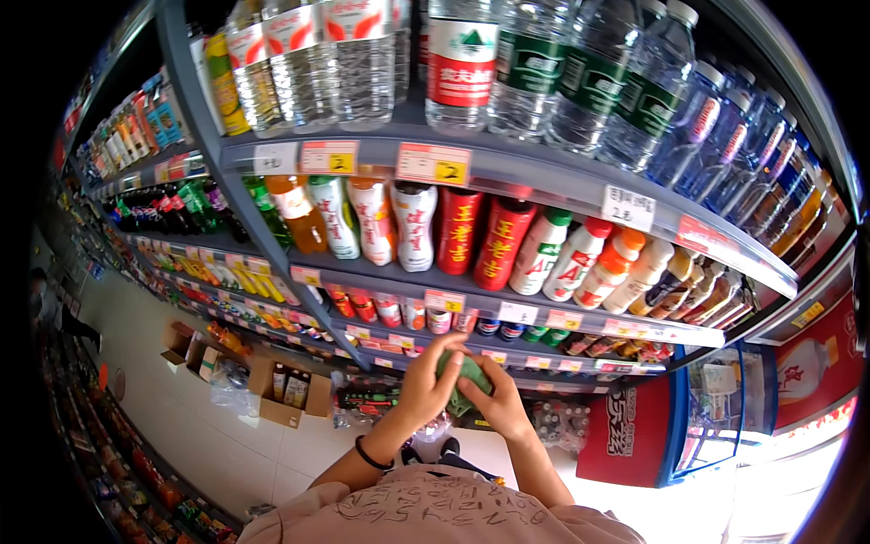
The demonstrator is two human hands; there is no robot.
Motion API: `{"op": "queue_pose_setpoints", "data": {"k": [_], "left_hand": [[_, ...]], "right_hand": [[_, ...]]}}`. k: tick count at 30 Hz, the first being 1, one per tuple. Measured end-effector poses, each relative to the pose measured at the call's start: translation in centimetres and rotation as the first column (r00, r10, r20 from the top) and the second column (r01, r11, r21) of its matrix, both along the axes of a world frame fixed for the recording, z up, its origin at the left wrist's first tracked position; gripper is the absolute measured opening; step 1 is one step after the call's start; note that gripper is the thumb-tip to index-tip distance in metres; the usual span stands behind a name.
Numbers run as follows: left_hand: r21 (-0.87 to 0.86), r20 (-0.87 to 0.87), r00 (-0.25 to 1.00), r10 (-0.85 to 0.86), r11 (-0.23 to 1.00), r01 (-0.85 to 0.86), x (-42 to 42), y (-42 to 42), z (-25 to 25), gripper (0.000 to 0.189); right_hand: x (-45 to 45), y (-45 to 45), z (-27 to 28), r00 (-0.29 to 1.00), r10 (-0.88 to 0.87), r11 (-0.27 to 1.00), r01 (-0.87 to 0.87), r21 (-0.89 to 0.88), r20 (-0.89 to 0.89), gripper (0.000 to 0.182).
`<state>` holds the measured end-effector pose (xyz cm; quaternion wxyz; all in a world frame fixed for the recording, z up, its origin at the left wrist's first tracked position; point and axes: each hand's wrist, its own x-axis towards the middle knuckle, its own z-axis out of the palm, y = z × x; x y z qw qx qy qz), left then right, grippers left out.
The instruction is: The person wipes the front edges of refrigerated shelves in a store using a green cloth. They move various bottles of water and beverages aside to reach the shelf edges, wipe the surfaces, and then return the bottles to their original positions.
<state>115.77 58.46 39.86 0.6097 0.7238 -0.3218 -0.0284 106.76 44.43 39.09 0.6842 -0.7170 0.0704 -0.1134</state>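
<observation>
My left hand [427, 382], with a dark band around its wrist, grips a bunched green cloth [463, 379] from one side. On the other side my right hand [499, 398] has its fingers and thumb on the same cloth. Both hands are in front of my chest, nearest to the lower shelves. Beyond them a row of drinks stands on the middle shelf, among them a red bottle [504, 243] and a white bottle with a green cap [542, 250]. Small cans, one of them dark blue [512, 330], line the shelf below.
Large water bottles [462, 64] fill the upper shelf, whose price-tag edge [523, 163] juts forward. An open cardboard box [279, 411] with bottles sits on the tiled floor [224, 435] at left. Shrink-wrapped bottles [561, 421] stand low at right, near a blue-framed cooler [710, 408]. Another person [54, 309] is far left.
</observation>
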Motion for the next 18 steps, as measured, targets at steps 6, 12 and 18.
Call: {"op": "queue_pose_setpoints", "data": {"k": [6, 12, 18], "left_hand": [[0.006, 0.033, 0.998, 0.058, 0.998, -0.058, 3.2, 0.1, -1.8, 0.052], [0.046, 0.093, 0.982, 0.162, 0.985, -0.167, 4.9, 3.0, -2.1, 0.054], [0.124, 0.001, 0.975, 0.223, 0.967, -0.222, 3.2, 6.6, -1.4, 0.056]], "right_hand": [[-0.4, -9.2, 9.6, 0.577, -0.634, 0.577, 0.796, -0.181, 0.515, 0.029], [0.0, -20.2, 16.3, -0.064, -0.312, -0.313, 0.949, -0.039, 0.948, 0.035], [3.6, -19.5, 16.4, 0.081, -0.280, -0.400, 0.896, -0.194, 0.956, 0.031]]}}
